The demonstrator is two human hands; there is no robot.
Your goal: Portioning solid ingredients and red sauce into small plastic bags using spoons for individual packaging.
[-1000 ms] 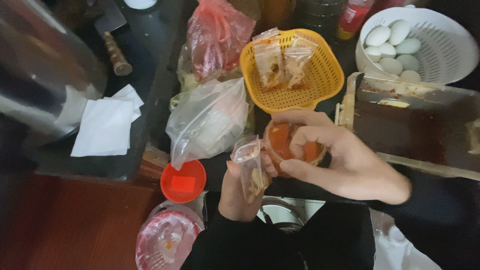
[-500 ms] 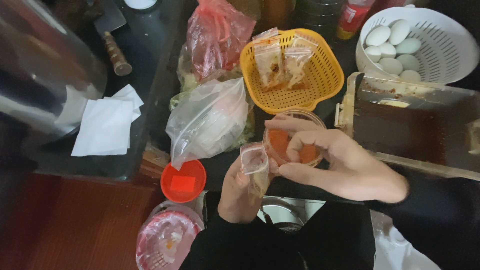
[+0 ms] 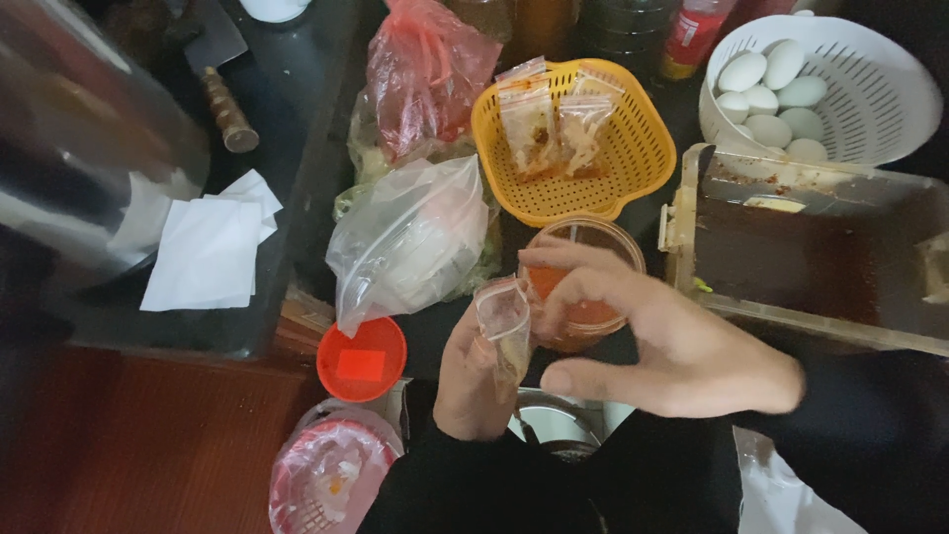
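Observation:
My left hand holds a small clear plastic bag upright, its mouth facing up. My right hand is curled beside it, fingers at the bag's top edge and over a clear round tub with orange-red paste inside. Behind the tub stands a yellow plastic basket with two or three small filled bags in it.
A white colander of pale eggs sits at the far right, a stained clear tray below it. A large clear bag, a red bag, an orange lid, white paper napkins and a cleaver lie left.
My right hand has lifted off the tub and moved slightly down and right, uncovering more of it. The small bag in my left hand stands more upright and open.

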